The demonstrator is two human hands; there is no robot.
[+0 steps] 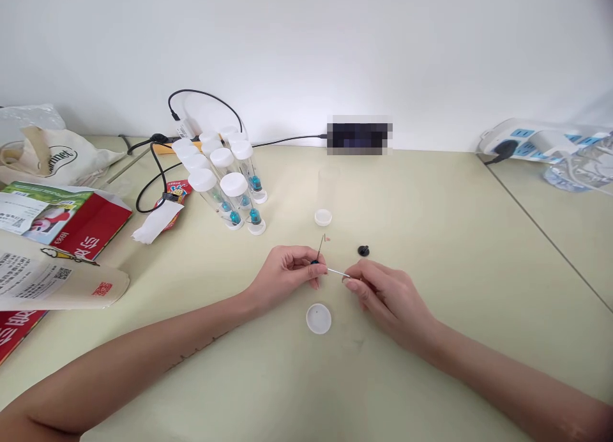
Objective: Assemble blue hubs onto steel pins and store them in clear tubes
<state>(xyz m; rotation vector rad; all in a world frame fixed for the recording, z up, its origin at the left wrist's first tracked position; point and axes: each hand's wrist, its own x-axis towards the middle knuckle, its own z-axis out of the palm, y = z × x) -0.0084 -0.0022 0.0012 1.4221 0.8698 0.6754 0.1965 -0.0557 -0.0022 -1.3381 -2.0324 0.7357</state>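
My left hand (294,269) is closed, pinching a small dark blue piece (315,262) with a thin metal wire (320,247) standing up from it. Fingers hide most of that piece. Between the fingertips of my right hand (383,289), also closed, is a thin pale rod (338,273) whose far end meets my left thumb. Just beyond my hands is a clear tube (329,186) with a white end (323,218). A round white cap (318,319) lies nearer to me, and a small black knob-like part (363,251) sits beyond my right hand.
Several capped clear tubes (234,185) with blue parts inside stand at the left back. A snack wrapper (177,196), a red box (103,221) and a paper bag (62,282) lie left. Against the wall are a cabled, pixelated dark device (359,137) and a power strip (522,138).
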